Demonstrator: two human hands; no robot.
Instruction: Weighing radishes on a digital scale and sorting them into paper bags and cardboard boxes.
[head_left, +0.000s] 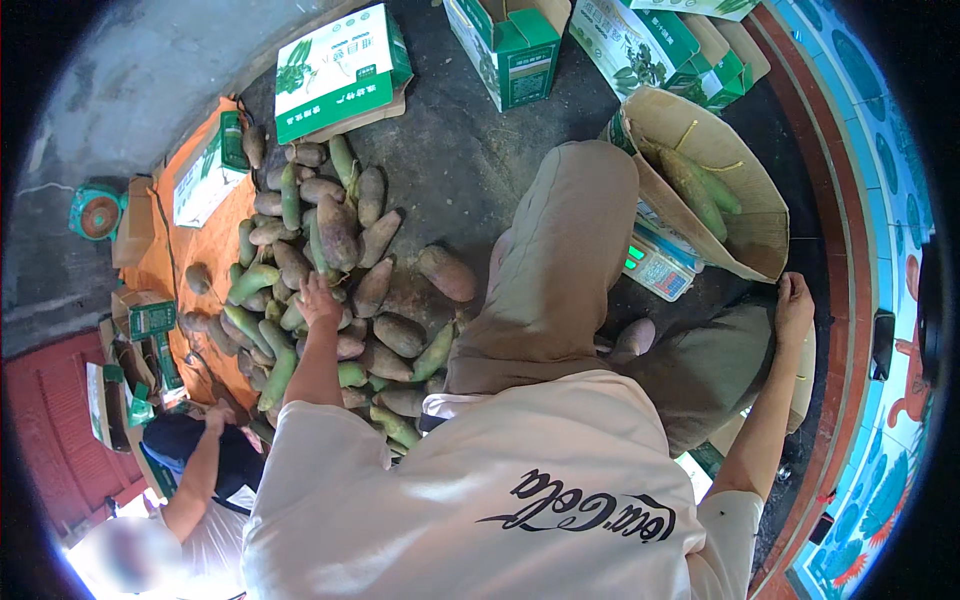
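To my left lies a large heap of long radishes, some green and others brownish purple with soil on them. My left hand reaches onto the heap, its fingers spread over the radishes, with none gripped. On my right an opened cardboard box holds a few green radishes with thin stalks. Beneath it shows part of a digital scale with a lit green display. My right hand has its fingers curled at the box's near right corner and appears to pinch the cardboard edge.
Green and white cartons stand beyond the heap, with more at the far right. A single radish lies between my legs. At lower left a co-worker in a dark cap reaches toward the heap. An orange sheet and a small fan are left.
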